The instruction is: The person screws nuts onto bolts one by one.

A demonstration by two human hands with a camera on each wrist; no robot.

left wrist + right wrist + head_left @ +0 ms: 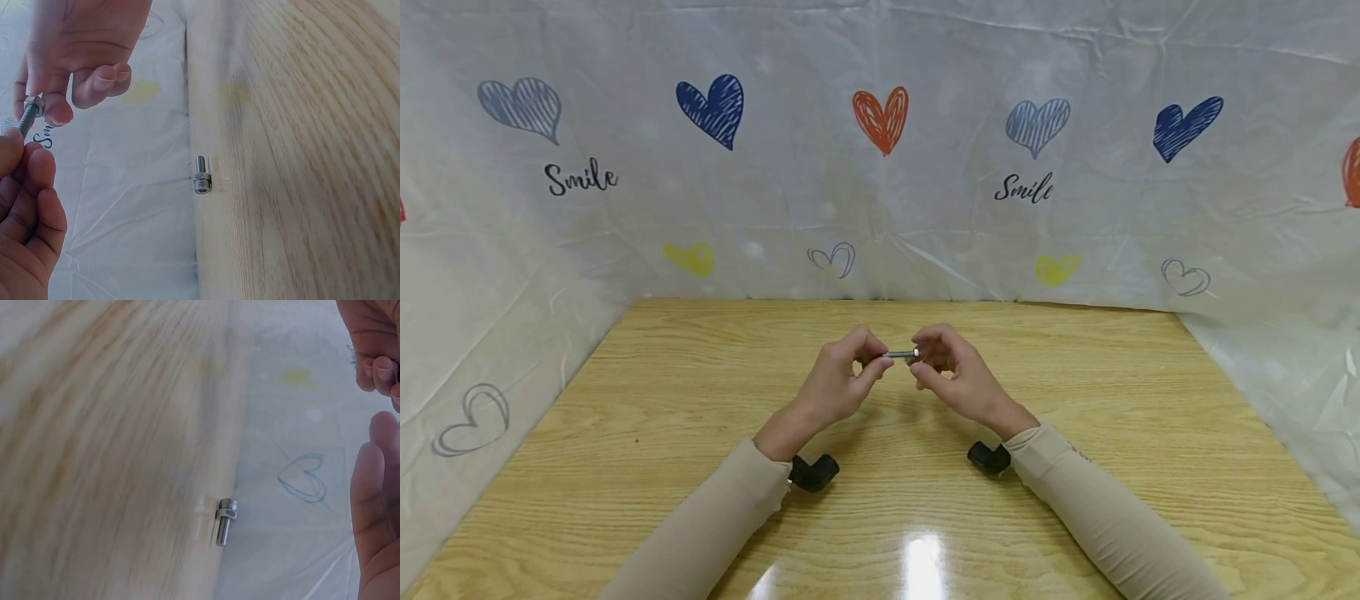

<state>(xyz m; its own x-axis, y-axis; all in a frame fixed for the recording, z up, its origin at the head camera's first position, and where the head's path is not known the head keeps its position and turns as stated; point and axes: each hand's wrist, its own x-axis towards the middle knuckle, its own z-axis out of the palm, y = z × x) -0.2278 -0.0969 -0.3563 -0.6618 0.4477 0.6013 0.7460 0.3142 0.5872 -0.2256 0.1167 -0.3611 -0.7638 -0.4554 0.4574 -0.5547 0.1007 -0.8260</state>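
Between both hands a thin threaded bolt (899, 354) is held level above the table. My left hand (838, 375) pinches its left end between thumb and fingertips, hiding that end. A hexagonal nut (34, 105) shows at the other end of the thread. Thumb and index finger of my right hand (958, 371) close around this nut, its other fingers loosely bent. In the right wrist view the right hand (378, 512) is partly cut off. A second, socket-head bolt (201, 175) with a nut near its head lies on the table towards the back, also caught as a bolt (225, 522) in the right wrist view.
The wooden table (700, 350) reaches back to a hanging white sheet (955, 242) printed with hearts and "Smile". Black wrist devices sit under the left sleeve (715, 517) and the right sleeve (1097, 500). The head view does not show the second bolt.
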